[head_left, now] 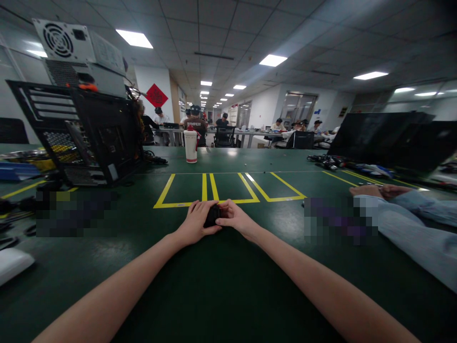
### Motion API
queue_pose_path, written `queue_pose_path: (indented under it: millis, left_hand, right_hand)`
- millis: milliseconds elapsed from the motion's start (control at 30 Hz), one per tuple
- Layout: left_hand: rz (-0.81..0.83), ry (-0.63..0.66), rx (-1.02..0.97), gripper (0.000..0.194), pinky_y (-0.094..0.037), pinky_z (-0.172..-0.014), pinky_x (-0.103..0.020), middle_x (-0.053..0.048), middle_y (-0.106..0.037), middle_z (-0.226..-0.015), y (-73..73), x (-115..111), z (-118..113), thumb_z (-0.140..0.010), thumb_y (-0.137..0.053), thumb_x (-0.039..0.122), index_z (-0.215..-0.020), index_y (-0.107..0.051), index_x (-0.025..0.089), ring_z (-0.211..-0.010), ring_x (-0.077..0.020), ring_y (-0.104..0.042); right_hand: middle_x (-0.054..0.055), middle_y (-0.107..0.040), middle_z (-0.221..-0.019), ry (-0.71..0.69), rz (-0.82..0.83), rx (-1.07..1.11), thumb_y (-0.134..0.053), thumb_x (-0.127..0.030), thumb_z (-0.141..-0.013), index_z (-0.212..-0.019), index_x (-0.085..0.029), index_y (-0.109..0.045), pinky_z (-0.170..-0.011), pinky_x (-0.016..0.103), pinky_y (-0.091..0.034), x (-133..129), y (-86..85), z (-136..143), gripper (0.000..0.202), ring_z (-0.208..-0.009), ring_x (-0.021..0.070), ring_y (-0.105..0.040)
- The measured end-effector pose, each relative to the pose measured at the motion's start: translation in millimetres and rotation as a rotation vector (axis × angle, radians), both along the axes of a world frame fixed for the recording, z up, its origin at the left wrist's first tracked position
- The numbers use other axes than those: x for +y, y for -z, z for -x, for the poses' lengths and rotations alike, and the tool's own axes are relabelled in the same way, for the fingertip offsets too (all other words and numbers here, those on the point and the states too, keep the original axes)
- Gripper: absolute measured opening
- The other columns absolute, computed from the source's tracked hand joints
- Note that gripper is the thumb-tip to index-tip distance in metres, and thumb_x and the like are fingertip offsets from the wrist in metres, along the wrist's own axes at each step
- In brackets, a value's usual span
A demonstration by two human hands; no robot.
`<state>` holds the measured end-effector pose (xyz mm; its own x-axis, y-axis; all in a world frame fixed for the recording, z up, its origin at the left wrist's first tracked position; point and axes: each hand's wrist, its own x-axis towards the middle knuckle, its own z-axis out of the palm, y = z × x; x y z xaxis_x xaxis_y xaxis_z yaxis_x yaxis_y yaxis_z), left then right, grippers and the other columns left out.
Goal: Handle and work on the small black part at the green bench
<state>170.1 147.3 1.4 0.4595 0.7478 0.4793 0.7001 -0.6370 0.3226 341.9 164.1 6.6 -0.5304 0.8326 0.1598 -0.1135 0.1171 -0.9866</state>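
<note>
A small dark object [212,216] is held between my two hands, low over the green table [171,281]. Its exact kind cannot be made out. My left hand [198,220] wraps its left side, fingers over the top and thumb beneath. From the right, my right hand [233,218] grips the same object with thumb and fingers. Yellow tape outlines [207,204] mark the tabletop just beyond my hands.
An open black computer case [96,138] stands at the left with power supplies [82,43] on top. A white cup [191,146] stands farther back. Dark monitors [378,140] and cables [324,161] lie right. A co-worker's hands [374,190] are at the right edge.
</note>
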Motion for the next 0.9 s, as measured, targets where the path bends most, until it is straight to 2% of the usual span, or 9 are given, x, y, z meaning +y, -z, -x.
queue_pose_path:
  millis: [200, 333, 467, 700, 900]
  left_hand:
    - [0.015, 0.012, 0.005, 0.059, -0.016, -0.1, -0.046, -0.005, -0.044, -0.117, -2.1, -1.4, -0.1, -0.071, -0.058, 0.039, -0.12, -0.028, 0.024, -0.112, -0.0231, -0.037]
    - [0.009, 0.011, 0.006, 0.059, -0.015, -0.1, -0.047, -0.005, -0.044, -0.117, -2.1, -1.8, 0.2, -0.072, -0.058, 0.039, -0.12, -0.028, 0.024, -0.112, -0.0233, -0.038]
    - [-0.006, 0.006, 0.009, 0.059, -0.016, -0.1, -0.046, -0.005, -0.045, -0.116, -0.1, -0.5, 0.1, -0.071, -0.058, 0.039, -0.12, -0.029, 0.024, -0.111, -0.0232, -0.038]
    - [-0.019, -0.003, 0.012, 0.059, -0.017, -0.099, -0.046, -0.005, -0.046, -0.113, 2.2, 0.7, 0.2, -0.07, -0.059, 0.038, -0.119, -0.03, 0.023, -0.109, -0.0229, -0.039]
    - [-0.001, 0.005, 0.01, 0.06, -0.016, -0.1, -0.046, -0.005, -0.044, -0.116, 0.0, 0.3, -0.2, -0.07, -0.059, 0.039, -0.119, -0.029, 0.024, -0.111, -0.0233, -0.038]
  right_hand:
    - [0.001, -0.055, -0.091, 0.121, -0.057, -0.021, -0.061, -0.033, -0.066, -0.084, -0.02, -0.05, -0.086, 0.034, -0.038, 1.9, 6.2, 3.2, 0.025, -0.092, 0.0149, -0.051]
    - [0.002, -0.056, -0.094, 0.16, -0.057, -0.045, -0.062, -0.033, -0.065, -0.088, -0.019, -0.052, -0.087, 0.034, -0.037, 3.7, 7.8, 4.2, 0.028, -0.092, 0.015, -0.051]
    - [0.004, -0.055, -0.096, 0.149, 0.001, -0.061, -0.063, -0.031, -0.064, -0.091, -0.017, -0.052, -0.088, 0.035, -0.037, 5.2, 7.0, 3.6, 0.032, -0.093, 0.0156, -0.051]
    - [0.0, -0.053, -0.091, 0.015, -0.001, 0.02, -0.071, -0.018, -0.053, -0.085, -0.021, -0.046, -0.085, 0.034, -0.039, 1.6, 2.5, 0.2, 0.04, -0.091, 0.0145, -0.052]
    - [0.0, -0.055, -0.086, 0.088, -0.032, 0.005, -0.063, -0.032, -0.063, -0.08, -0.02, -0.047, -0.084, 0.034, -0.038, 0.7, 2.0, 2.5, 0.025, -0.088, 0.0142, -0.052]
